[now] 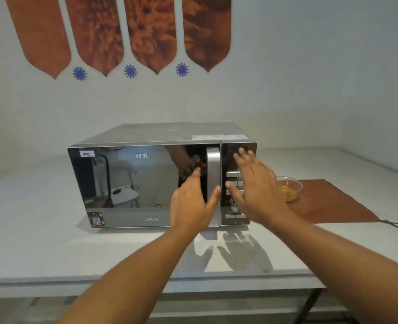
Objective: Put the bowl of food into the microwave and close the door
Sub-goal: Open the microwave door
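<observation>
A pale wall (310, 66) rises beyond the hands, hung with rust-orange petal-shaped panels (123, 31) and small blue starbursts (130, 71) — under them runs a light grey countertop (53, 242), evenly lit.

"Veg" sticker (87, 153), "IFB" logo (142, 155) and "25PM2S" (151, 219) on the microwave door (132, 183).

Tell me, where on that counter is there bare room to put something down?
The counter is bare left of the microwave and in front of it, up to the near edge. Behind the brown mat, toward the wall, it is bare too. It is crowded at the handle, where both hands reach, and by the bowl on the mat.
</observation>
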`<state>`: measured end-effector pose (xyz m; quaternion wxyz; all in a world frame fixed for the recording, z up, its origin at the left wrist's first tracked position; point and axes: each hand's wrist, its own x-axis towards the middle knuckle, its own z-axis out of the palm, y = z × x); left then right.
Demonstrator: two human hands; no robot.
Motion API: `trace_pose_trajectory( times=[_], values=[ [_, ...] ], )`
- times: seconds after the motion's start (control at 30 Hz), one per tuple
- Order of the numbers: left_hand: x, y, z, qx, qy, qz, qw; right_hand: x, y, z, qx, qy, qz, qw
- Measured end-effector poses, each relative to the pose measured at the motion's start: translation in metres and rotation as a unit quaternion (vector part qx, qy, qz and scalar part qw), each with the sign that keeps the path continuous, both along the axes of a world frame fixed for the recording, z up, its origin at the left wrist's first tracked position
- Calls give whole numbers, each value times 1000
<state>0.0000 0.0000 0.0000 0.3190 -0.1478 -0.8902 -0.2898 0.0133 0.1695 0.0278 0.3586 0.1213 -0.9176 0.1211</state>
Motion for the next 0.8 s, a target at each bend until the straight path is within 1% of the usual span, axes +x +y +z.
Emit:
trace_pose_trajectory(
  times=[0.03,0.1,0.2,0.3,0.4,0.57,0.8],
  values=[
    [-7,8,10,58,11,-4,998,-7,2,11,7,21,-7,1000],
    [-14,23,31,151,12,-5,988,-17,7,32,22,16,-36,999],
    [-27,42,59,238,-2,22,971,-28,14,48,48,-59,-44,996],
    [-42,51,71,311,-51,68,947,-30,19,48,88,-85,-51,991],
    [-50,60,72,326,-91,94,936,-30,19,46,99,-90,-52,990],
    [-52,71,63,348,-88,98,928,-28,23,49,114,-103,-45,987],
    [-49,75,60,307,-87,127,939,-31,25,46,127,-67,-45,989]
  ],
)
